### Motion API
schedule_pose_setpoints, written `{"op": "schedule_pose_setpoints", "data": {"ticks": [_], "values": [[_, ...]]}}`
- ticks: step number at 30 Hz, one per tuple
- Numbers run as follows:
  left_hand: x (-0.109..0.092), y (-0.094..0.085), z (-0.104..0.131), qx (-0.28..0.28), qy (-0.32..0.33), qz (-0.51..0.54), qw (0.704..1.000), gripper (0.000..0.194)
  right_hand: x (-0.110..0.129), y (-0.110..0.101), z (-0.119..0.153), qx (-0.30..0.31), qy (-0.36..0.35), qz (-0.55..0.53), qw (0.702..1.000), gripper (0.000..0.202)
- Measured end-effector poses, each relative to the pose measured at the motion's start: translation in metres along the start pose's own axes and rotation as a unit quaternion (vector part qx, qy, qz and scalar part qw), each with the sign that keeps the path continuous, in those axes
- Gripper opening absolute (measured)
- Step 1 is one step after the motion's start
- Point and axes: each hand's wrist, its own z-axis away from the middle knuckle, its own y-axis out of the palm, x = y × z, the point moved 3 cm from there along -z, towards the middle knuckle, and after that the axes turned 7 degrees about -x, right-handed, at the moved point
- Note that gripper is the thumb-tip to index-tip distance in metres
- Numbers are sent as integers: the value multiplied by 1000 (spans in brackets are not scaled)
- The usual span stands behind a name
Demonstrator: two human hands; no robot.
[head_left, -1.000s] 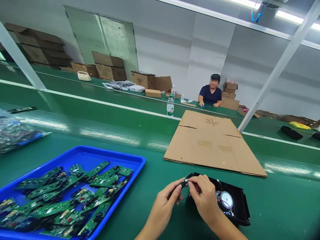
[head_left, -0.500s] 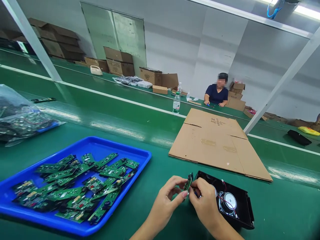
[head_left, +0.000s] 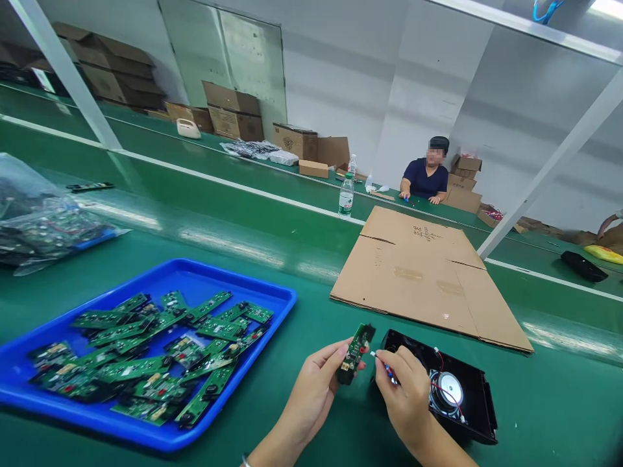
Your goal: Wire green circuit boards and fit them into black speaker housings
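My left hand [head_left: 314, 386] is closed on a narrow green circuit board [head_left: 355, 353], thumb on its edge, with its component side toward me. Just to the right, my right hand [head_left: 406, 392] pinches a small white wire connector [head_left: 373, 354], close to the board but apart from it. Coloured wires [head_left: 390, 372] show under the right fingers. Behind that hand lies an open black housing [head_left: 474, 395], partly hidden by it. Inside the housing sits a round speaker [head_left: 448, 389] with red and black leads.
A blue tray [head_left: 287, 305] with several circuit boards stands at the left. Behind it are a plastic bag [head_left: 29, 220] of parts and a bottle [head_left: 346, 196]. Flattened cardboard [head_left: 428, 292] lies beyond the housing. A person [head_left: 426, 175] sits at the far bench.
The board has turned in my left hand, so its component face now shows. My right hand has drawn slightly away from it, and the white connector has come into view.
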Motion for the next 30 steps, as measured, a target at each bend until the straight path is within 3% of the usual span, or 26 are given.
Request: {"op": "schedule_pose_setpoints", "data": {"ticks": [16,18,24,30], "values": [[8,-6,-1,36,28,-84,995,46,1,1,-6,60,-48,22,997,14],[5,-6,-1,54,33,-103,993,45,0,1,-7,72,-49,11,996,15],[-1,-4,1,123,-32,-104,986,36,-1,0,-10,119,-106,-1,987,20],[-5,-4,-1,171,24,-142,975,21,-6,2,-5,132,-113,-23,984,19]]}}
